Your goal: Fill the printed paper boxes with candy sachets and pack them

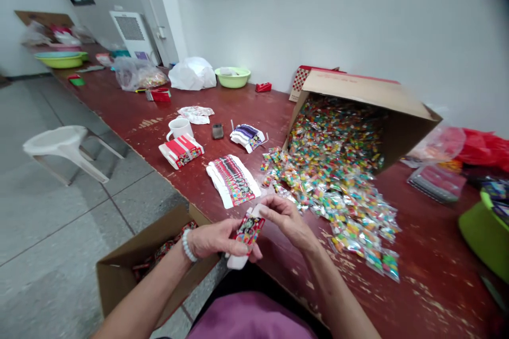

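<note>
My left hand [222, 239] is closed around a small red printed candy box [249, 230], a bracelet of pale beads on its wrist. White flaps stick out at both ends of the box. At the upper flap, the thumb and fingers of my right hand [289, 221] pinch the cardboard. Just beyond my hands lies a fanned stack of flat red-and-white cartons [234, 181]. To the right, clear packets of colourful candy [350, 206] spill from a large tipped cardboard box [411, 132] onto the table.
On the dark red table [429, 254] stand a white mug [180, 128], a red-and-white carton bundle [182, 151], a purple carton stack [247, 137] and a green bowl [233, 78]. An open cardboard box [119, 286] sits below the table edge, near a white stool [59, 140].
</note>
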Demonstrator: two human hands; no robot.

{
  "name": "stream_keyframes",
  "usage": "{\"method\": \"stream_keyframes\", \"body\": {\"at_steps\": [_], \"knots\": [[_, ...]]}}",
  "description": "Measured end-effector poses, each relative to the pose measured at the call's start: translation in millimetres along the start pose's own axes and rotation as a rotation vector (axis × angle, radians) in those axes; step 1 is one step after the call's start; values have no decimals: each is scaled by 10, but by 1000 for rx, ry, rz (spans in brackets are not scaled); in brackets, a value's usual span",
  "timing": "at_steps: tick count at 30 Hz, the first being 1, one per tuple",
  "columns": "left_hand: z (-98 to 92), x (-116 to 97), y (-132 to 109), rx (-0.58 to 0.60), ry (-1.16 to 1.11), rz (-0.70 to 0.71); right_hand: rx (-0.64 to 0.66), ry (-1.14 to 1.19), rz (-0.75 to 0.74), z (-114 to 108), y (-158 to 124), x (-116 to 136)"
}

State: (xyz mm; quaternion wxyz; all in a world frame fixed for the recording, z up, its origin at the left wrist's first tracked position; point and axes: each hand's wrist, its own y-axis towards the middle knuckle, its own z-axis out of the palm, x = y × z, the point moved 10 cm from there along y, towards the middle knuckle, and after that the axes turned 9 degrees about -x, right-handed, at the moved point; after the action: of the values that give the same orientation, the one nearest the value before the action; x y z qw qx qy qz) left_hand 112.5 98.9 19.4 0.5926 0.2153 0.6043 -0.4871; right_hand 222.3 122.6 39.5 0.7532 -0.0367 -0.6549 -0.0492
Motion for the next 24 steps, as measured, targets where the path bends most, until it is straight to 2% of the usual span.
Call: {"method": "stream_keyframes", "body": {"at_steps": [1,2,5,8,11,15,17,21,24], "knots": [[152,-7,-30,72,-119,-21,47,34,-12,69,-51,105],[260,-13,-43,96,-224,-27,73,53,-24,114,-95,196],[404,10,-24,30,-429,-10,46,73,-45,119,-200,365],[397,8,-11,-91,-408,18,-7,107,-25,85,-330,396],[363,-108,-30,-186,-311,64,-77,163,7,71,-495,354],[400,-252,-36,-260,-255,145,-30,245,118,218,-681,155],[389,-277,-28,-329,-265,184,-111,166,52,143,-707,148],[427,-355,-33,-392,-161,257,-381,-161,-202,-163,-786,400],[404,-440,-113,-479,-84,338,-437,-279,-259,-237,-866,547]]}}
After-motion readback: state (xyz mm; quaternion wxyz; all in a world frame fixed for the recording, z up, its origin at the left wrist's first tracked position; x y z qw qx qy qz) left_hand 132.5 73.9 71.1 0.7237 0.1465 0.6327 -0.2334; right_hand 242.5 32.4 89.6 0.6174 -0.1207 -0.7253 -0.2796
